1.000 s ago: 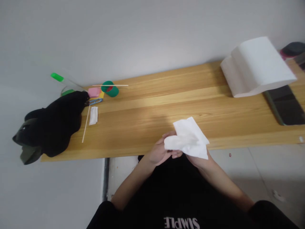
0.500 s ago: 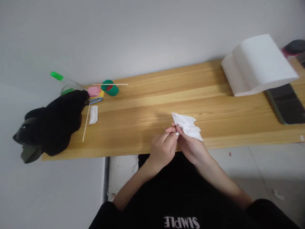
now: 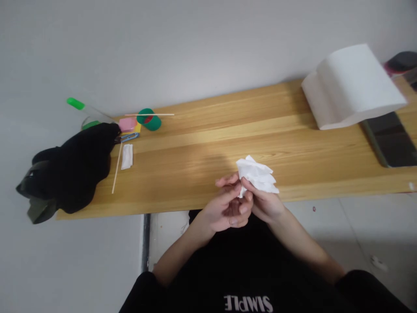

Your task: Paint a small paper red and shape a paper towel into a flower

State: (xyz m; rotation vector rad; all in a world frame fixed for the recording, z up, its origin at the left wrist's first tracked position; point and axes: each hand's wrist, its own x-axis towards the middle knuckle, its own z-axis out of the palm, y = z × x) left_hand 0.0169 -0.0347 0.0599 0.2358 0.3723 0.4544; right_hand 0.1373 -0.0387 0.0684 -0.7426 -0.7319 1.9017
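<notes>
Turned since the frame half a second ago, the left hand (image 3: 228, 208) no longer shows its knuckles; its palm side and loosely spread fingers now face the camera, while the white tissue (image 3: 259, 174) has stayed at nearly the same spot, its folds a little rearranged. Going from the left, a black cloth bundle (image 3: 81, 169) rests at that end of the worktop (image 3: 185, 174), with a pink block (image 3: 127, 124) and blue snips (image 3: 129, 137) at its far corner, and a thin stick (image 3: 117, 169) and a folded white pad (image 3: 127, 157) just beside it. A green cup (image 3: 154, 122) stands near the wall. Well apart from these, at the near edge, come the hands. The left one has its lower fingers half curled and apart, its thumb and a fingertip meeting the narrow, gathered end of the tissue; whether they grip it or only touch it, I cannot tell. That end lies right between the two hands, and from there the sheet fans away to the right and slightly outward, its long axis slanting over the worktop. Most of it lies on the side of the right hand (image 3: 269, 206), the nearer one, which pinches the tissue under its thumb. Farther right, a large white paper stack (image 3: 358, 87) sits beside a dark phone (image 3: 391, 141).
</notes>
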